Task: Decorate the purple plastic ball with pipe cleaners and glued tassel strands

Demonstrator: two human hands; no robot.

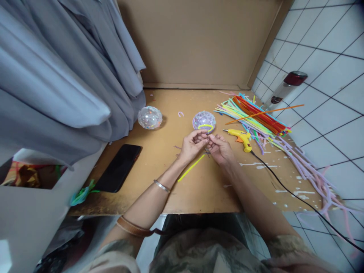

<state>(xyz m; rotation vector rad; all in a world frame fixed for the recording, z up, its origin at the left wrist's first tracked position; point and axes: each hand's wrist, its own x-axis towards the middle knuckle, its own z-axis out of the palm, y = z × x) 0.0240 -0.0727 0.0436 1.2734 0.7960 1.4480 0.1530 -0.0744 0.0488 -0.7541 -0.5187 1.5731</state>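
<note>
My left hand (195, 145) and my right hand (220, 148) meet above the middle of the table, both with fingers pinched together. What lies between the fingertips is too small to make out. Just beyond them sits a purplish clear ball (204, 118) with a yellow curved piece (205, 126) at its near side. A straight yellow stick (191, 168) lies on the table below my hands. Thin dark bits show beside and under the fingers. A small pink curved piece (181, 114) rests left of the ball.
A second clear ball (150, 117) stands left, behind a black phone (118, 167). To the right are a yellow glue gun (240, 138) with a black cord, a pile of coloured pipe cleaners (260, 115) and a bottle (286, 91). Grey cloth (71, 76) hangs at left.
</note>
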